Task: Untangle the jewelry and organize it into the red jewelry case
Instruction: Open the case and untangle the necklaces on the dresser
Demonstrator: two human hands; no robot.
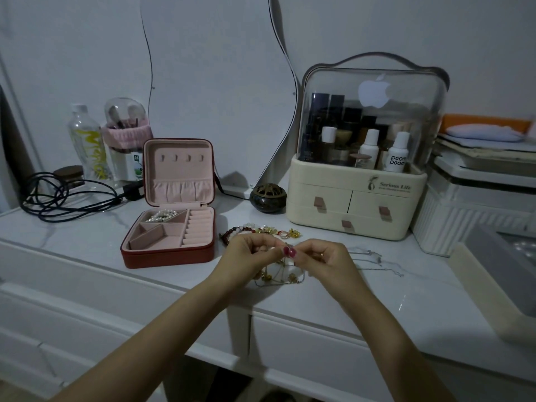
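The red jewelry case (168, 255) stands open on the white marble dresser top, its pink lid upright. A pearl piece (161, 216) lies in its back left compartment. To the right of the case, my left hand (251, 253) and my right hand (324, 258) meet above the table and pinch a thin gold chain (280, 275) with small charms, which dangles in a tangle below my fingers. Behind my hands lies a heap of beaded bracelets and gold earrings (261, 230). A thin silver chain (374, 261) trails on the table to the right.
A cream cosmetics organiser (356, 210) with a clear dome stands at the back right, a small dark incense pot (268, 198) beside it. Black cables (66, 198), a bottle (87, 140) and a brush holder (126, 137) are at the back left. White boxes (475, 204) line the right edge.
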